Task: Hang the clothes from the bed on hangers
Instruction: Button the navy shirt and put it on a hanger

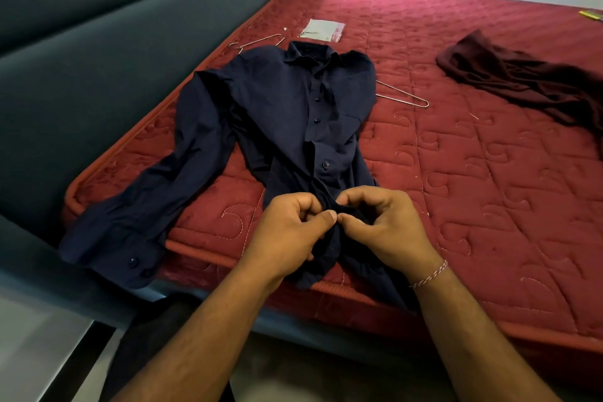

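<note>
The navy shirt lies front-up on the red mattress, collar toward 12 o'clock. At its hem, the left hand and right hand pinch the placket fabric, thumbs nearly touching (fingers curled tight). A wire hanger pokes out at 2 o'clock, a maroon garment beyond.

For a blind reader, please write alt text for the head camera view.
Both hands, left hand and right hand, pinch the lower front of a navy shirt spread on a red mattress. A wire hanger sticks out beside it; a maroon garment lies farther right.
</note>
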Motion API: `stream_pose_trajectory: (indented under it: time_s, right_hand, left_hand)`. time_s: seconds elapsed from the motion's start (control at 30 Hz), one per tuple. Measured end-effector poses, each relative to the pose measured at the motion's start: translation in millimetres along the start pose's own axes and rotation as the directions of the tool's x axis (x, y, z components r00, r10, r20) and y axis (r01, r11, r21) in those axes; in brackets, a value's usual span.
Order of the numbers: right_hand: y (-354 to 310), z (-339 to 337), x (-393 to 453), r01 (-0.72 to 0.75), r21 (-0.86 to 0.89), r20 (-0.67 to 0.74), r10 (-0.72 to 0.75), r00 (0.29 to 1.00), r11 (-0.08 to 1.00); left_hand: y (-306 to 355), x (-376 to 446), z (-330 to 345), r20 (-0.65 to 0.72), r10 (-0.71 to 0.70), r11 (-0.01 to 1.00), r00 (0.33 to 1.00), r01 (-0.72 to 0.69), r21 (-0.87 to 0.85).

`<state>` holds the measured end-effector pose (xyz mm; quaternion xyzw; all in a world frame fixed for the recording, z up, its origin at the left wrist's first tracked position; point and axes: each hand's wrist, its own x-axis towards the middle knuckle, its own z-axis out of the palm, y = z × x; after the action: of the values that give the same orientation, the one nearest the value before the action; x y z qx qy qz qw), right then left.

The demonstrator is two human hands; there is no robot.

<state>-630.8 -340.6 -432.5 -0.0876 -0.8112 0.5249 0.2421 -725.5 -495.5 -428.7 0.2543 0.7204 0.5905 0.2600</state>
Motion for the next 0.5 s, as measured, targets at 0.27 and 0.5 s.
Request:
stream_pose_trajectory:
  time_s: [0.27, 0.5]
  right_hand:
    - [1, 3, -8, 0.049, -0.083, -0.087, -0.056, 0.995, 0.995]
    - [4, 3, -13, 0.086, -0.099, -0.175, -0.103, 0.979, 0.991]
  left_hand:
    - [4, -7, 5, -0.102, 0.504, 0.73, 0.857, -0.36, 0.581]
    - [-5, 15, -4, 0.189, 0.604, 0.446, 0.774, -0.525, 0.725]
